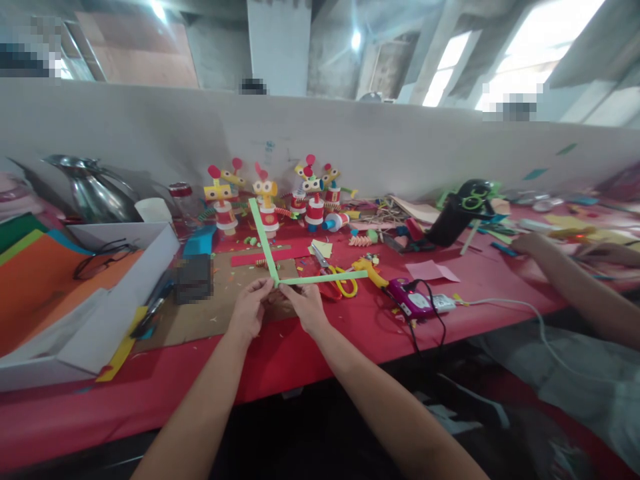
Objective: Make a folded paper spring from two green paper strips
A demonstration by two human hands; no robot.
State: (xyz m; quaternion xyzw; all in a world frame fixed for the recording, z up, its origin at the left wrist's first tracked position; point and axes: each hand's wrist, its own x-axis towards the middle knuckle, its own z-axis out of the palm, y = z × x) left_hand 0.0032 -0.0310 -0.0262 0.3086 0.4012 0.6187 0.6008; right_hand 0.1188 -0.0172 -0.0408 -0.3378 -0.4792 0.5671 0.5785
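Note:
Two light green paper strips meet at a corner between my hands. One paper strip [264, 240] points up and away, the other paper strip [325, 277] stretches out to the right. My left hand [251, 307] pinches the corner from the left. From the right, my right hand [306, 303] pinches the same corner with its fingertips. Whether the strips are glued there I cannot tell. Just beyond my right hand lie scissors [344, 283] with yellow and red handles, partly under the right-hand strip. A brown cardboard sheet [200, 320] lies beneath and left of my hands.
Several paper-cup figures [269, 213] stand along the back wall. A white box [90, 333] with coloured paper and glasses sits left, near a steel jug [97, 190]. A purple device [413, 300] with cords lies right. Another person's hand [530, 245] works at the far right.

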